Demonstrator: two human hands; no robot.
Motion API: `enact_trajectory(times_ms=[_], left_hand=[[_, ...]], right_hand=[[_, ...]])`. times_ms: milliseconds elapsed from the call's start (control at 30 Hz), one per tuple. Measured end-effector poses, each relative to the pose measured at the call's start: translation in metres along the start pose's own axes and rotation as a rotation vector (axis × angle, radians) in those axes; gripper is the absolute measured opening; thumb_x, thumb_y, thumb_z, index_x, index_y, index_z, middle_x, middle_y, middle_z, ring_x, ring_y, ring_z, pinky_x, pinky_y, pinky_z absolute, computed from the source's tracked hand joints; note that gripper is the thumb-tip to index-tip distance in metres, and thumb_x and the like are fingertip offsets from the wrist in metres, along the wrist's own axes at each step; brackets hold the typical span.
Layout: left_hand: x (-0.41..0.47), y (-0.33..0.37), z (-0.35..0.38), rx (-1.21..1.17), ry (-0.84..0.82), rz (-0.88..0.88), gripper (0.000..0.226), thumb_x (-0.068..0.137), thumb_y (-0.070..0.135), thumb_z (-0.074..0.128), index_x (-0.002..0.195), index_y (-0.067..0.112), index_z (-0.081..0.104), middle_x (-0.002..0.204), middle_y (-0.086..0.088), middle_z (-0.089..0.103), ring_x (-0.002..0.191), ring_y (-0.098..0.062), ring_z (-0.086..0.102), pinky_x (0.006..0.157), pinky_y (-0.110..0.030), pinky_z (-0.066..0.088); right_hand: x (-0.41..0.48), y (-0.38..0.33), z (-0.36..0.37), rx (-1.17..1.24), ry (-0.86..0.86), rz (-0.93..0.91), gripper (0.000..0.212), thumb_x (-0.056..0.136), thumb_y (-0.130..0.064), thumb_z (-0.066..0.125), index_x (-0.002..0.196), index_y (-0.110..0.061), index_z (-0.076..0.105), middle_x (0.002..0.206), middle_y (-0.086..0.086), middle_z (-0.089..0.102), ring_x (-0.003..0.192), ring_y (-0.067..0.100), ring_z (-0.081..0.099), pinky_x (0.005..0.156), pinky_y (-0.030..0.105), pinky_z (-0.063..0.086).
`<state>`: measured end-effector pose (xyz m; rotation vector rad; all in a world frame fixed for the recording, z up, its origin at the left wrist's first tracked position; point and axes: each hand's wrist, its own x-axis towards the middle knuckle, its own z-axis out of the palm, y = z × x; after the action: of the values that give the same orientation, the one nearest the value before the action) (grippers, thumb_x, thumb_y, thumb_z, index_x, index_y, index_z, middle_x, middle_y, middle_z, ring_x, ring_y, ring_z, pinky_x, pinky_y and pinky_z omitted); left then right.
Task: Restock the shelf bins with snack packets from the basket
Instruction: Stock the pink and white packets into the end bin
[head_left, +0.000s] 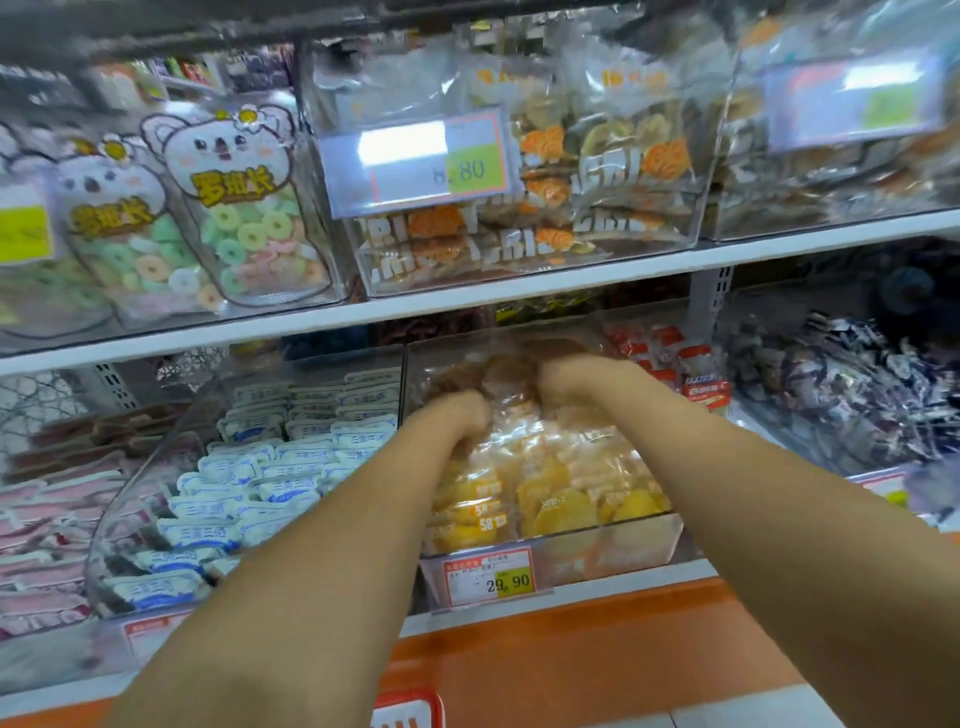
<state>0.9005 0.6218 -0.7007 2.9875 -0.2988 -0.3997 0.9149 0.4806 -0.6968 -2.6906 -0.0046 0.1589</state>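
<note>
Down low, a red basket rim (408, 709) peeks in at the bottom edge. Just past it, two bare arms reach into the clear middle bin (550, 556) on the lower shelf. The left hand (457, 415) and the right hand (566, 376) press into the pile of yellow snack packets (561, 493). Both hands are curled, but I cannot tell if they grip a packet. The packets lie flat and jumbled, pointing many ways. Up above, another bin holds orange-marked packets (545, 192).
</note>
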Motion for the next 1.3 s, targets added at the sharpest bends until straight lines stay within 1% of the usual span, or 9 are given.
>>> enact_trajectory(times_ms=[133, 267, 500, 767, 967, 1067, 1133, 1200, 1300], left_hand=[[-0.049, 0.018, 0.010, -0.108, 0.099, 0.058, 0.042, 0.104, 0.019, 0.028, 0.140, 0.002, 0.040, 0.151, -0.020, 0.030, 0.138, -0.031, 0.031, 0.111, -0.035, 0.028], [-0.090, 0.039, 0.044, -0.117, 0.095, 0.140, 0.059, 0.103, 0.038, 0.015, 0.152, 0.010, 0.001, 0.160, -0.007, -0.007, 0.147, -0.023, -0.004, 0.120, -0.040, 0.000], [-0.098, 0.041, 0.059, 0.055, 0.241, 0.168, 0.053, 0.103, 0.034, 0.013, 0.152, 0.016, 0.016, 0.159, -0.002, 0.013, 0.146, -0.018, 0.010, 0.118, -0.035, 0.003], [-0.109, 0.028, 0.066, 0.152, 0.270, 0.133, 0.051, 0.104, 0.032, 0.012, 0.153, 0.018, 0.006, 0.160, 0.002, 0.003, 0.147, -0.021, -0.003, 0.119, -0.036, -0.002], [-0.118, 0.029, 0.061, -0.003, 0.294, 0.258, 0.070, 0.095, 0.061, 0.014, 0.153, 0.023, 0.002, 0.160, 0.001, 0.002, 0.147, -0.018, 0.001, 0.120, -0.037, -0.001], [-0.128, 0.024, 0.065, -0.072, 0.461, 0.417, 0.063, 0.096, 0.051, 0.039, 0.149, 0.021, 0.025, 0.155, 0.005, 0.024, 0.144, -0.015, 0.019, 0.118, -0.028, 0.006], [-0.132, 0.014, 0.065, -0.192, 0.584, 0.423, 0.039, 0.093, 0.035, 0.055, 0.129, 0.021, 0.052, 0.131, 0.008, 0.048, 0.125, -0.015, 0.043, 0.109, -0.025, 0.028], [-0.131, 0.006, 0.063, -0.230, 0.604, 0.394, 0.020, 0.089, 0.029, 0.062, 0.107, 0.022, 0.063, 0.107, 0.010, 0.055, 0.106, -0.012, 0.051, 0.094, -0.029, 0.043], [-0.126, 0.005, 0.059, -0.123, 0.498, 0.385, 0.021, 0.090, 0.034, 0.061, 0.106, 0.023, 0.070, 0.103, 0.008, 0.058, 0.106, -0.013, 0.045, 0.090, -0.027, 0.038]], right_hand=[[-0.066, 0.020, -0.023, -0.170, 0.149, -0.057, 0.040, 0.102, -0.026, 0.039, 0.130, -0.001, 0.052, 0.132, 0.016, 0.053, 0.121, 0.033, 0.049, 0.098, 0.033, 0.038], [-0.137, 0.031, 0.007, -0.322, 0.239, -0.091, 0.053, 0.105, -0.033, 0.023, 0.151, -0.008, 0.017, 0.158, 0.013, 0.017, 0.144, 0.025, 0.020, 0.113, 0.033, 0.010], [-0.149, 0.051, 0.044, -0.415, 0.270, -0.128, 0.097, 0.071, -0.045, -0.024, 0.151, -0.016, 0.024, 0.157, 0.007, 0.022, 0.148, 0.026, 0.009, 0.114, 0.033, -0.016], [-0.153, 0.053, 0.041, -0.454, 0.223, -0.052, 0.051, 0.104, -0.035, 0.009, 0.151, -0.019, 0.022, 0.159, -0.001, 0.018, 0.148, 0.018, 0.003, 0.118, 0.042, -0.006], [-0.177, 0.066, 0.038, -0.067, 0.355, -0.283, 0.054, 0.101, -0.046, 0.021, 0.148, -0.021, 0.031, 0.157, -0.001, 0.023, 0.146, 0.011, 0.013, 0.118, 0.034, -0.004], [-0.192, 0.079, 0.044, -0.034, 0.481, -0.413, 0.039, 0.094, -0.028, 0.053, 0.130, -0.013, 0.057, 0.140, 0.005, 0.050, 0.132, 0.023, 0.043, 0.113, 0.041, 0.028], [-0.199, 0.082, 0.046, 0.027, 0.534, -0.391, 0.029, 0.088, -0.010, 0.064, 0.117, -0.012, 0.064, 0.119, 0.003, 0.060, 0.111, 0.022, 0.056, 0.094, 0.040, 0.050], [-0.202, 0.072, 0.043, 0.056, 0.525, -0.377, 0.025, 0.089, -0.006, 0.061, 0.113, -0.013, 0.065, 0.110, 0.001, 0.059, 0.103, 0.018, 0.054, 0.087, 0.036, 0.051], [-0.192, 0.052, 0.036, 0.092, 0.435, -0.318, 0.030, 0.095, -0.009, 0.050, 0.123, -0.016, 0.060, 0.117, 0.000, 0.060, 0.106, 0.017, 0.055, 0.090, 0.029, 0.046]])
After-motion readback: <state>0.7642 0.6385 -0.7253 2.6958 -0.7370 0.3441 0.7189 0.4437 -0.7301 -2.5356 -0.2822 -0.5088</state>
